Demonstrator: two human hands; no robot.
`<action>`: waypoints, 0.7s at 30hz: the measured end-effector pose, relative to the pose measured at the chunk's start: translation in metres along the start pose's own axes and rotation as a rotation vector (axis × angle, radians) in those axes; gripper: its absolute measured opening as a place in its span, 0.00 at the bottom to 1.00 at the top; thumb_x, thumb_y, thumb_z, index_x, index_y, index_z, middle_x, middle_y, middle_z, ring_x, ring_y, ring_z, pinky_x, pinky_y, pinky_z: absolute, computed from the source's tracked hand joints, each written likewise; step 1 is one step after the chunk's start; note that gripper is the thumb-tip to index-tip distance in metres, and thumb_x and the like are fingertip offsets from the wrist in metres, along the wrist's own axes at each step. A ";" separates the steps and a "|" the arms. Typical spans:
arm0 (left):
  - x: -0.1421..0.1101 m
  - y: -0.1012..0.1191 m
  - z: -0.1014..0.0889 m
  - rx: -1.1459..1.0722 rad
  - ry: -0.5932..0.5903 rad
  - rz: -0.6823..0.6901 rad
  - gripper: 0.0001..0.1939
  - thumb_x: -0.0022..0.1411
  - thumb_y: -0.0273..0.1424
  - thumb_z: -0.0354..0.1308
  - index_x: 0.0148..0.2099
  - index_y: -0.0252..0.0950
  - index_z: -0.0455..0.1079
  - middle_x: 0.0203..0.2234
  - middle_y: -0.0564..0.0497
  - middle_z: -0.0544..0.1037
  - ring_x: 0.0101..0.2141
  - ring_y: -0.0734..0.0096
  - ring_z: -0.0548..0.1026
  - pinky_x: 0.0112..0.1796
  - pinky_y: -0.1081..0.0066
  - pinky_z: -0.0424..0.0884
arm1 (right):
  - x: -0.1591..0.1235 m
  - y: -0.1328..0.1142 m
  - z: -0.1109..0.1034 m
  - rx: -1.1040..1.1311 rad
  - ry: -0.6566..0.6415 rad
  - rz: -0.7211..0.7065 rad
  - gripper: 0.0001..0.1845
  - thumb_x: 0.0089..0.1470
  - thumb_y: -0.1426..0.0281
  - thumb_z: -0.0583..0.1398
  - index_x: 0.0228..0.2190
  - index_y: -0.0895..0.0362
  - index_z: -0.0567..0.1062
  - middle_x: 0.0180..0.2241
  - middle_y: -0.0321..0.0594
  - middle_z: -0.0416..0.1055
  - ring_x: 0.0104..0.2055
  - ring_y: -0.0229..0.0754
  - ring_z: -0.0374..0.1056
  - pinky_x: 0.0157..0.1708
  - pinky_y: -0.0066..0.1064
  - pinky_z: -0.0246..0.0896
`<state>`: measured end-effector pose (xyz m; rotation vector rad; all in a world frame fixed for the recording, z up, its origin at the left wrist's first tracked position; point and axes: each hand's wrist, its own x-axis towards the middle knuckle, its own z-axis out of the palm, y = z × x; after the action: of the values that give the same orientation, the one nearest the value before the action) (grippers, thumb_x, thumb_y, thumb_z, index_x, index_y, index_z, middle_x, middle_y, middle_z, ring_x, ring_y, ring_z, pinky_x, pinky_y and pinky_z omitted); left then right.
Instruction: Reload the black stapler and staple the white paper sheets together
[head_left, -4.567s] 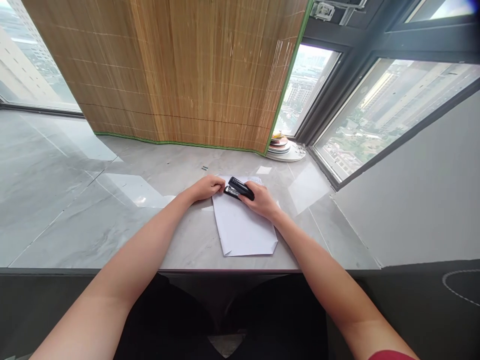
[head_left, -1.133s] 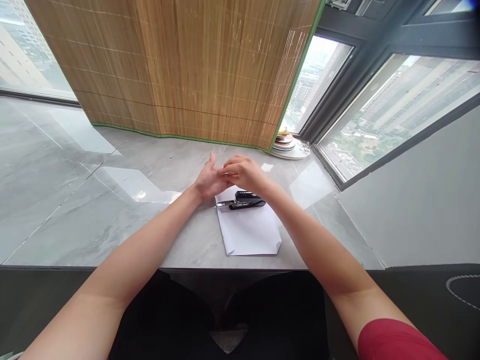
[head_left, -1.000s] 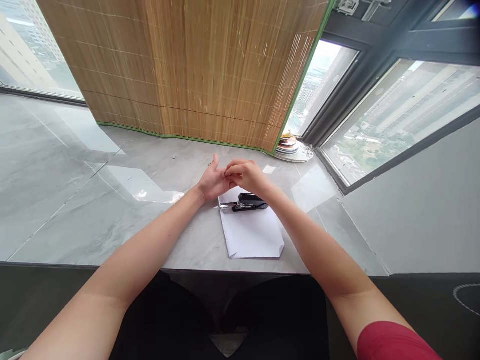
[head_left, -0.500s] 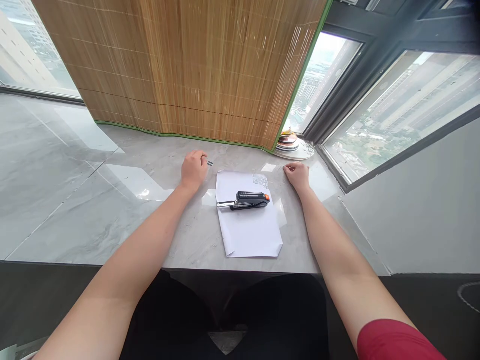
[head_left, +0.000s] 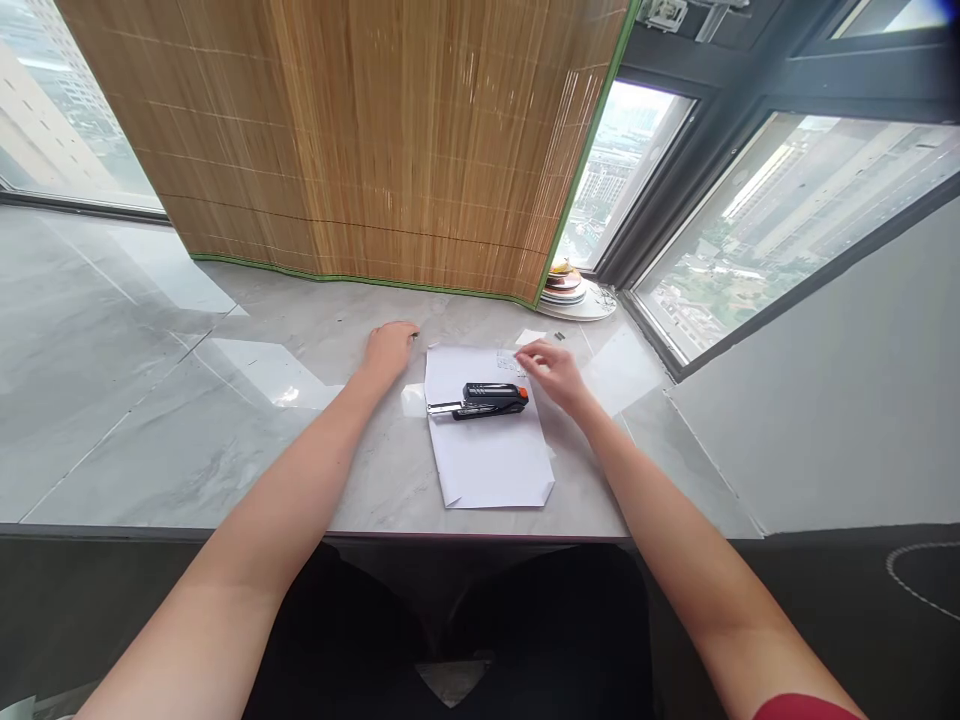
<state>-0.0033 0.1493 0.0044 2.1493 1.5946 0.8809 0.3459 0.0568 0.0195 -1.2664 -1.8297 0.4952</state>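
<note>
A black stapler (head_left: 491, 400) with an orange-red end lies across a white sheet of paper (head_left: 495, 465), its metal arm pointing left. My left hand (head_left: 388, 350) rests on the counter left of the paper. Its fingers are closed around a small dark strip (head_left: 415, 336) that looks like staples, mostly hidden by the fingertips. Over the paper's upper right corner is my right hand (head_left: 555, 372), fingers loosely bent and apart, above the stapler's orange end with nothing visible in them. Another small dark strip (head_left: 559, 336) lies on the counter just beyond that hand.
The grey marble-patterned counter (head_left: 135, 400) runs to its front edge before my lap. A bamboo blind (head_left: 360, 150) hangs at the back. Stacked plates (head_left: 574, 300) stand in the far right corner beside the window (head_left: 757, 240). A white wall (head_left: 825, 400) bounds the right.
My right hand has moved left from the counter to the paper's corner, and a small strip shows near where it was. My left hand has stayed about in place, its fingers covering more.
</note>
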 end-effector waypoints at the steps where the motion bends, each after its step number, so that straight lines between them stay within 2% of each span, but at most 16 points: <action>1: 0.000 0.001 -0.001 0.013 0.007 -0.017 0.13 0.66 0.27 0.56 0.44 0.42 0.83 0.51 0.38 0.86 0.57 0.39 0.79 0.61 0.45 0.69 | -0.007 -0.014 0.010 0.044 -0.124 -0.080 0.19 0.65 0.53 0.67 0.48 0.52 0.84 0.48 0.46 0.82 0.48 0.50 0.78 0.46 0.40 0.74; 3: -0.001 0.003 -0.003 0.032 0.046 -0.053 0.10 0.66 0.27 0.58 0.41 0.42 0.81 0.45 0.38 0.86 0.50 0.41 0.81 0.55 0.49 0.72 | -0.018 -0.034 0.028 0.030 -0.272 -0.203 0.26 0.61 0.55 0.71 0.57 0.50 0.81 0.53 0.46 0.82 0.53 0.52 0.78 0.51 0.43 0.74; 5: -0.003 0.009 -0.005 -0.007 0.076 -0.068 0.08 0.66 0.27 0.58 0.41 0.42 0.78 0.41 0.39 0.85 0.45 0.44 0.82 0.51 0.51 0.73 | -0.025 -0.045 0.042 -0.038 -0.278 -0.237 0.23 0.60 0.58 0.72 0.55 0.50 0.82 0.51 0.46 0.84 0.51 0.52 0.79 0.53 0.45 0.74; 7: -0.008 0.018 -0.005 -0.159 0.077 -0.046 0.06 0.69 0.29 0.57 0.43 0.41 0.76 0.38 0.42 0.84 0.39 0.52 0.81 0.48 0.55 0.74 | -0.027 -0.046 0.049 -0.057 -0.210 -0.213 0.18 0.60 0.58 0.72 0.49 0.51 0.84 0.46 0.45 0.85 0.46 0.52 0.81 0.51 0.44 0.74; 9: -0.014 0.029 -0.003 -0.386 0.036 -0.010 0.06 0.70 0.34 0.58 0.45 0.41 0.76 0.36 0.44 0.84 0.31 0.60 0.79 0.41 0.60 0.75 | -0.027 -0.043 0.049 -0.024 -0.132 -0.181 0.19 0.58 0.56 0.73 0.48 0.51 0.84 0.44 0.44 0.86 0.43 0.51 0.82 0.49 0.42 0.75; 13: -0.025 0.048 0.003 -0.718 -0.045 0.025 0.16 0.66 0.45 0.66 0.43 0.37 0.82 0.32 0.46 0.83 0.26 0.68 0.74 0.30 0.66 0.73 | -0.021 -0.031 0.039 -0.060 0.022 -0.179 0.20 0.57 0.55 0.73 0.47 0.52 0.84 0.43 0.45 0.87 0.41 0.51 0.82 0.48 0.42 0.76; 15: -0.030 0.054 0.004 -0.777 -0.064 0.056 0.21 0.63 0.49 0.70 0.44 0.35 0.86 0.33 0.45 0.85 0.27 0.68 0.76 0.31 0.65 0.76 | -0.019 -0.024 0.034 -0.103 0.052 -0.192 0.19 0.57 0.56 0.73 0.46 0.52 0.85 0.43 0.46 0.87 0.41 0.52 0.83 0.47 0.42 0.77; 17: -0.034 0.058 0.005 -0.794 -0.086 0.118 0.23 0.60 0.51 0.73 0.45 0.36 0.88 0.37 0.43 0.87 0.33 0.65 0.81 0.38 0.62 0.81 | -0.018 -0.019 0.031 -0.113 0.054 -0.197 0.18 0.57 0.56 0.73 0.45 0.52 0.85 0.44 0.46 0.87 0.42 0.53 0.83 0.47 0.43 0.77; 21: -0.040 0.066 0.005 -0.711 -0.120 0.249 0.21 0.59 0.48 0.76 0.47 0.39 0.89 0.44 0.42 0.89 0.46 0.55 0.85 0.52 0.57 0.81 | -0.017 -0.016 0.030 -0.102 0.035 -0.197 0.18 0.57 0.57 0.73 0.46 0.51 0.85 0.44 0.44 0.87 0.43 0.54 0.83 0.48 0.43 0.77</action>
<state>0.0411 0.0904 0.0282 1.8379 0.7832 1.1496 0.3150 0.0388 0.0066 -1.1382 -1.9461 0.2729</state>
